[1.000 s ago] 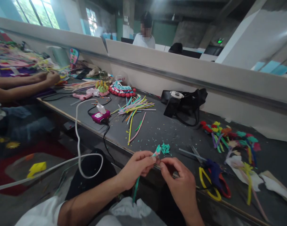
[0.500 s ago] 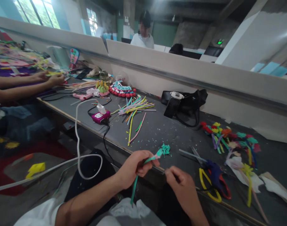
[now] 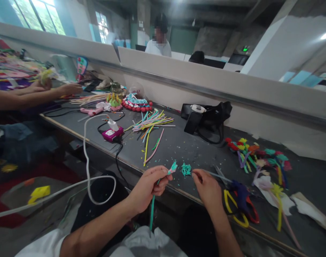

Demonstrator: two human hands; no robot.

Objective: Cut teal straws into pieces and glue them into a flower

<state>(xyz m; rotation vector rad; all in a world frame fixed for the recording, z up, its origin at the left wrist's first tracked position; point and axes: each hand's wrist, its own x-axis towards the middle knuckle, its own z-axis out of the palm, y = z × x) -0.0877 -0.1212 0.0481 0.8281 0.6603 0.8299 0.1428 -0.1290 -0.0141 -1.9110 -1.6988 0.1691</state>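
Note:
My left hand (image 3: 151, 185) is closed around a green fuzzy stem (image 3: 152, 214), whose lower end hangs toward my lap. At its top, above my fingers, sits a small pink and teal flower head (image 3: 172, 168). My right hand (image 3: 207, 187) rests at the table edge, fingers curled and tips pinched together. Those fingertips are just right of a small pile of teal pieces (image 3: 186, 169); whatever they hold is too small to make out. A thin translucent stick (image 3: 216, 175) lies beside that hand, near scissors with dark blue-wrapped handles (image 3: 240, 192).
Loose coloured stems (image 3: 152, 121) lie mid-table. A purple power strip (image 3: 112, 133) with a white cable (image 3: 85, 153) is at the left, a black bag (image 3: 205, 117) by the partition. Finished fuzzy flowers (image 3: 259, 153) lie right. A co-worker's arms (image 3: 36, 94) reach in from the left.
My right hand has moved forward to the teal pile. My left hand has drawn slightly left and up with the flower stem. The co-worker's hands have moved apart.

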